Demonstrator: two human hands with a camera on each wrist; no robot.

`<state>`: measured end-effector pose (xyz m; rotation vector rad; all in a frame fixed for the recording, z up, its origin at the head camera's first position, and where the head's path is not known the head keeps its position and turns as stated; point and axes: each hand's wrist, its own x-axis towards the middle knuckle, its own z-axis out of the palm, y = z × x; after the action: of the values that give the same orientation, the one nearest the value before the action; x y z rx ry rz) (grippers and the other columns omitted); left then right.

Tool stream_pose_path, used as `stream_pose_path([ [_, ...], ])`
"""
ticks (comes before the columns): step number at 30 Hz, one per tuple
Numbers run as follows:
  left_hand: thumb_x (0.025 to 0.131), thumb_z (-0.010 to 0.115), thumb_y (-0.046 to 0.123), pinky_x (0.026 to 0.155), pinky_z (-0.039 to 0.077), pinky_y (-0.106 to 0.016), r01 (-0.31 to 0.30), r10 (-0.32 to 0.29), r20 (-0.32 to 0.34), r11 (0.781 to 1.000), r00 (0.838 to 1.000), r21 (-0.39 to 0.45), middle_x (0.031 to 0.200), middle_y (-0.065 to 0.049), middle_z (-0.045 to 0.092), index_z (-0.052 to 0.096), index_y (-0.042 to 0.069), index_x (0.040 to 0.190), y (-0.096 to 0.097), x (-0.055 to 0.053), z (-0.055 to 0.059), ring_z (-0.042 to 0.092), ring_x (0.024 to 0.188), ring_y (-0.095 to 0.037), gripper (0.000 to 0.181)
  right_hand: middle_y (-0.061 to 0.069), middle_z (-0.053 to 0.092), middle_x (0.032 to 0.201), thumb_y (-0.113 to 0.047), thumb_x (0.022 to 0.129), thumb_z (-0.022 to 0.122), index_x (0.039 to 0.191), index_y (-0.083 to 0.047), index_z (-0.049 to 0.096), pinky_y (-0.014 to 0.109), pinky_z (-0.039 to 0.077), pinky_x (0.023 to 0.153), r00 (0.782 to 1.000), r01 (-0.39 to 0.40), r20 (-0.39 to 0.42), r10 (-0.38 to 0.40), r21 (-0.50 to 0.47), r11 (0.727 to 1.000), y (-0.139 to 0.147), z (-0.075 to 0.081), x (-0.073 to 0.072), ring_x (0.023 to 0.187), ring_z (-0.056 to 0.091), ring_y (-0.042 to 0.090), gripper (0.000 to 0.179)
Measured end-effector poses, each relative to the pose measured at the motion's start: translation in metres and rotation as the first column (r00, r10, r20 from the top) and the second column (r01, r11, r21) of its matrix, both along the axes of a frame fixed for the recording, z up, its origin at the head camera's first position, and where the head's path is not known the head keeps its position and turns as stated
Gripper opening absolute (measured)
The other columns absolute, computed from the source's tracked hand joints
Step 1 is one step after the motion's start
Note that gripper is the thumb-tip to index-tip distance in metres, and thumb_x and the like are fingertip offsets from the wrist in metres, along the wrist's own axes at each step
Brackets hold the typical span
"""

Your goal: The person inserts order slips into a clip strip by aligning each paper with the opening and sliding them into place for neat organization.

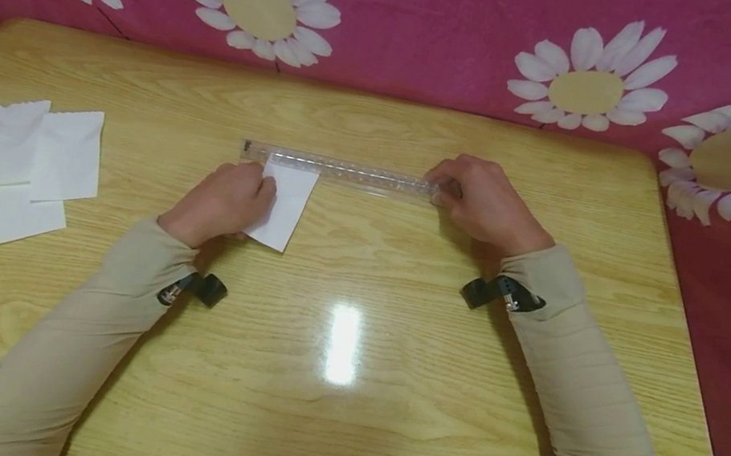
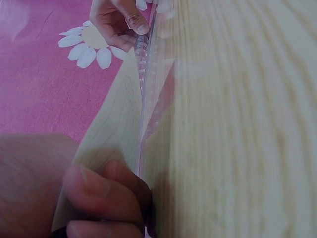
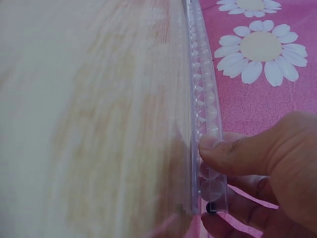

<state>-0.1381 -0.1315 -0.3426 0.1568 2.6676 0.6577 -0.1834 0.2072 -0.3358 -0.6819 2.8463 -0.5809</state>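
A long, clear plastic ruler-like strip (image 1: 374,177) with a row of round shapes along it lies across the far part of the table. My right hand (image 1: 483,204) grips its right end, the thumb over the strip (image 3: 205,106) and fingers behind it in the right wrist view. My left hand (image 1: 224,199), fingers curled, pinches the left side of a white sheet of paper (image 1: 292,207). The far edge of that paper (image 2: 116,119) meets the strip near its left end and shows through the plastic. The left fingertips are partly hidden in the head view.
Several white paper pieces (image 1: 66,155) lie overlapping at the left of the wood-grain table (image 1: 272,423). A pink cloth (image 1: 417,17) with white daisies hangs behind the table's far edge and along its right side.
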Motion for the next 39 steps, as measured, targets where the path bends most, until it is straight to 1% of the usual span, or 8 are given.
stream_pose_path([
  [8, 0.108, 0.026, 0.028, 0.070, 0.046, -0.037, 0.000, 0.000, -0.007, 1.000, 1.000, 0.001, 0.085, -0.016, 0.054, 0.058, -0.007, 0.114, 0.0006, -0.0006, -0.0017, 0.056, 0.074, -0.029, 0.048, 0.016, 0.072, 0.114, -0.005, 0.098, 0.066, 0.125, -0.005, 0.072, 0.047, 0.054, 0.098, 1.000, 0.004, 0.014, -0.004, 0.005, 1.000, 0.0002, 0.0000, -0.0005, 0.107, 0.067, 0.030, 0.028],
  [13, 0.108, 0.026, 0.028, 0.068, 0.046, -0.037, -0.005, 0.005, -0.008, 1.000, 1.000, 0.003, 0.084, -0.016, 0.055, 0.058, -0.006, 0.112, 0.0014, -0.0002, -0.0014, 0.057, 0.072, -0.028, 0.047, 0.016, 0.071, 0.113, -0.006, 0.098, 0.066, 0.125, -0.005, 0.072, 0.047, 0.054, 0.098, 1.000, 0.009, 0.019, -0.009, 0.001, 1.000, 0.0008, -0.0006, -0.0010, 0.107, 0.067, 0.030, 0.028],
  [19, 0.107, 0.026, 0.026, 0.066, 0.046, -0.036, -0.002, 0.002, -0.011, 1.000, 1.000, 0.012, 0.083, -0.016, 0.056, 0.059, -0.006, 0.109, 0.0022, -0.0001, -0.0013, 0.057, 0.070, -0.028, 0.046, 0.015, 0.071, 0.111, -0.007, 0.097, 0.068, 0.124, -0.006, 0.072, 0.046, 0.054, 0.097, 1.000, 0.008, 0.002, -0.008, -0.003, 1.000, 0.0014, -0.0011, -0.0013, 0.105, 0.067, 0.030, 0.027],
  [24, 0.108, 0.026, 0.027, 0.068, 0.047, -0.037, 0.001, -0.001, -0.008, 1.000, 1.000, 0.013, 0.083, -0.016, 0.057, 0.059, -0.005, 0.107, 0.0035, -0.0001, -0.0012, 0.057, 0.069, -0.027, 0.045, 0.015, 0.072, 0.112, -0.007, 0.097, 0.068, 0.123, -0.006, 0.073, 0.046, 0.054, 0.098, 1.000, 0.007, 0.002, -0.007, -0.006, 1.000, 0.0010, -0.0006, -0.0010, 0.105, 0.067, 0.030, 0.027],
  [30, 0.108, 0.026, 0.027, 0.072, 0.047, -0.037, 0.018, -0.018, -0.012, 1.000, 1.000, 0.011, 0.080, -0.014, 0.058, 0.060, -0.002, 0.101, 0.0054, -0.0003, -0.0005, 0.058, 0.068, -0.026, 0.045, 0.014, 0.071, 0.111, -0.007, 0.097, 0.067, 0.123, -0.006, 0.073, 0.046, 0.054, 0.098, 1.000, 0.006, 0.008, -0.006, -0.007, 1.000, 0.0002, 0.0002, -0.0004, 0.105, 0.067, 0.030, 0.026],
  [34, 0.109, 0.027, 0.026, 0.071, 0.047, -0.037, 0.025, -0.024, -0.020, 1.000, 0.999, 0.014, 0.077, -0.013, 0.058, 0.059, -0.001, 0.098, 0.0056, -0.0003, -0.0005, 0.057, 0.065, -0.024, 0.044, 0.014, 0.072, 0.111, -0.007, 0.097, 0.067, 0.123, -0.007, 0.073, 0.046, 0.054, 0.097, 1.000, 0.006, 0.006, -0.006, -0.004, 1.000, 0.0000, 0.0003, -0.0003, 0.105, 0.067, 0.030, 0.026],
  [39, 0.108, 0.027, 0.026, 0.070, 0.047, -0.035, 0.017, -0.017, -0.023, 1.000, 1.000, 0.025, 0.071, -0.011, 0.059, 0.059, 0.000, 0.097, 0.0062, 0.0002, -0.0005, 0.058, 0.057, -0.022, 0.043, 0.014, 0.072, 0.111, -0.007, 0.097, 0.067, 0.123, -0.007, 0.073, 0.046, 0.054, 0.097, 1.000, 0.007, 0.006, -0.007, 0.002, 1.000, -0.0004, 0.0001, -0.0004, 0.104, 0.067, 0.029, 0.027],
])
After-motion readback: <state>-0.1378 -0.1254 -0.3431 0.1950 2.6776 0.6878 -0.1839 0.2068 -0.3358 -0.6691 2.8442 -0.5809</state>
